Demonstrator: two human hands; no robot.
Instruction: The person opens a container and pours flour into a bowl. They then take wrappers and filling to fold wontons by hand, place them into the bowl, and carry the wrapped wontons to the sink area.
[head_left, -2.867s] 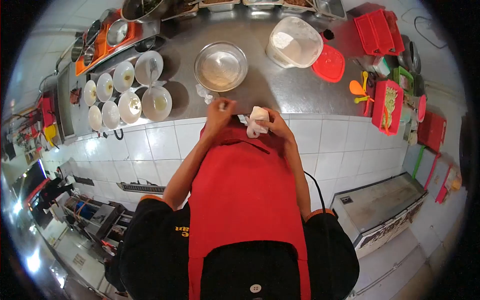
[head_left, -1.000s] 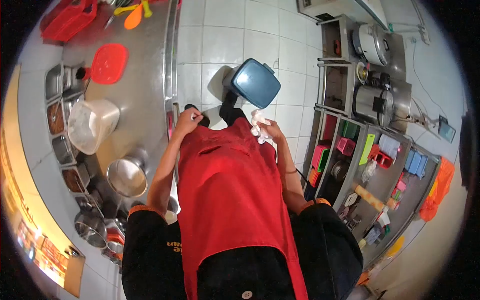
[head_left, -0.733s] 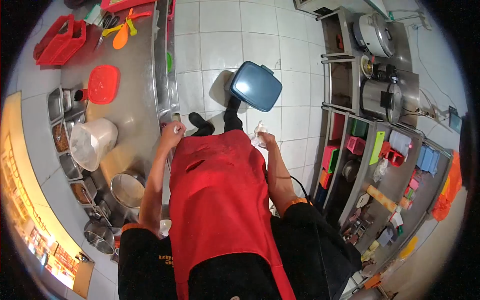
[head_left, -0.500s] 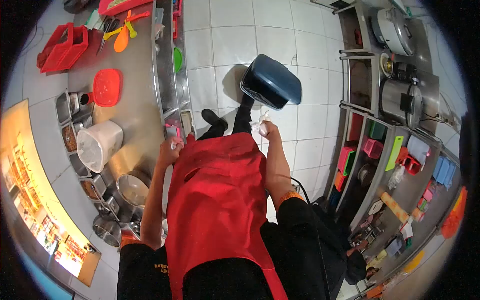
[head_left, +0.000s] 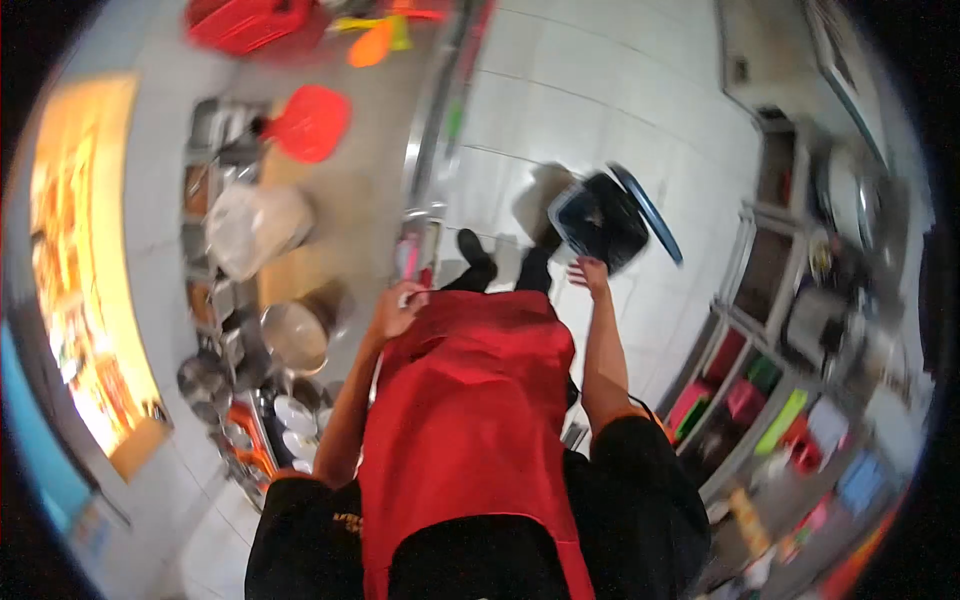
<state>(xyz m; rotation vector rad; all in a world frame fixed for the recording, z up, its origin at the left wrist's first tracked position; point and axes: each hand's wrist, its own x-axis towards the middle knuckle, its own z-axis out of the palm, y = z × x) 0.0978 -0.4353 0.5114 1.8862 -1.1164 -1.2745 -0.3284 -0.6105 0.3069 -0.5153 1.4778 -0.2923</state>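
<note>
My right hand (head_left: 588,272) is stretched out with its fingers apart, holding nothing, at the near edge of a dark bin (head_left: 610,222). The bin stands on the floor with its lid (head_left: 645,212) swung up on the right side. Beside the counter edge is my left hand (head_left: 399,308), its fingers curled round something small and pale that I cannot make out. A red apron (head_left: 468,400) hangs between my arms. My black shoe (head_left: 477,255) shows on the floor left of the bin.
On the steel counter (head_left: 375,150) at left are a white tub (head_left: 255,228), a metal bowl (head_left: 294,338), a red lid (head_left: 312,122) and orange and yellow utensils (head_left: 371,44). Shelves with coloured containers (head_left: 745,400) stand at right. White tiles (head_left: 540,100) cover the floor.
I have turned from the counter to the bin. Its lid has swung open. My right hand has reached to it and let go of the crumpled white thing, which is out of sight.
</note>
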